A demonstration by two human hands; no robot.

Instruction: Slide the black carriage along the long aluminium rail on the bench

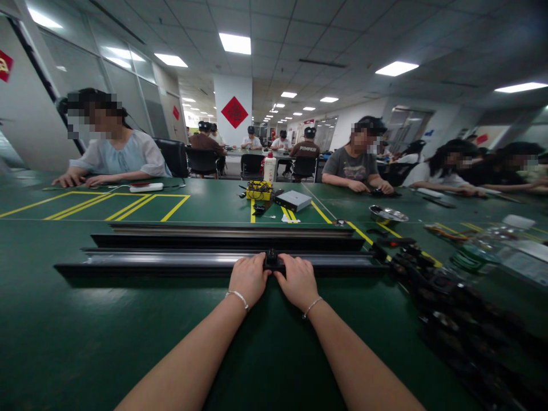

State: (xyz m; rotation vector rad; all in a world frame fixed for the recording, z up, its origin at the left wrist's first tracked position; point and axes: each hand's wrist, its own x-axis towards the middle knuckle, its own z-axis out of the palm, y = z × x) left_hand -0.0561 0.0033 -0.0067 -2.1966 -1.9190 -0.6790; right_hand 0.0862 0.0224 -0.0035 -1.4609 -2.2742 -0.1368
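Both hands down at the near edge of a long black rail (171, 268) lying crosswise on the green table (85, 342), 2 more rails (222, 231) stacked just behind it. Left hand (249, 279) curled narrow, fingers tucked over the rail's lip just left of a small black clip (273, 261); right hand (298, 281) curled the same way, thumb touching the clip from the right. Clip seated on the rail near its middle, pinched between the 2 hands, probably so that both thumbs can press it square into the channel. Thin bracelets on both wrists. Rail laid parallel to the table edge, likely to keep its full length supported while worked on.

To the right, a heap of black parts (432, 291) close by, blurred, within easy reach. Further back: yellow box (259, 190), flat grey box (293, 200), white bottle (269, 168), metal dish (389, 214). Yellow floor-style lines (128, 205) marking work zones on the table. Seated people across the table, one in a pale blue top (128, 157) at left, one in a grey T-shirt (349, 165) at right, their hands busy at their own places.
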